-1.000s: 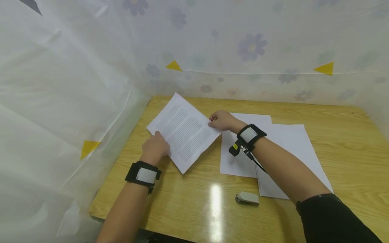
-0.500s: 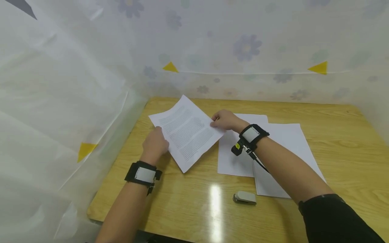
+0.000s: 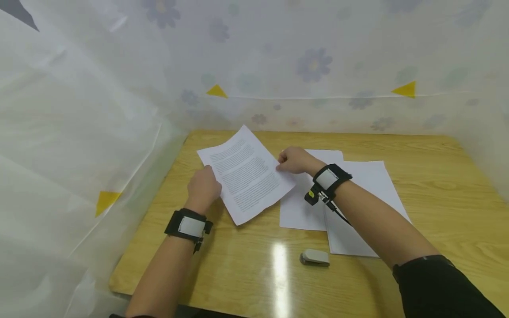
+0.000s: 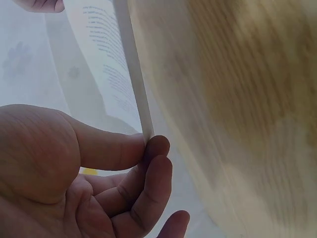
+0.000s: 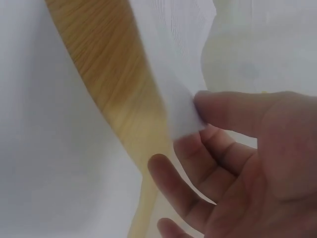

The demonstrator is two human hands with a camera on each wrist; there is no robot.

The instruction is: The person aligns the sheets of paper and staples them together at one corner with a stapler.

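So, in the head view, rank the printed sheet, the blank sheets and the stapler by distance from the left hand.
From the left hand:
1. Printed sheet, pinched at its left edge.
2. Blank sheets, farther right, under the right forearm.
3. Stapler, near the front edge; close to the blank sheets' nearest edge in rank.

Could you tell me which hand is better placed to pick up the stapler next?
Probably the right hand. Both hands pinch the printed sheets, but the stapler lies below the right forearm, clearly farther from the left hand.
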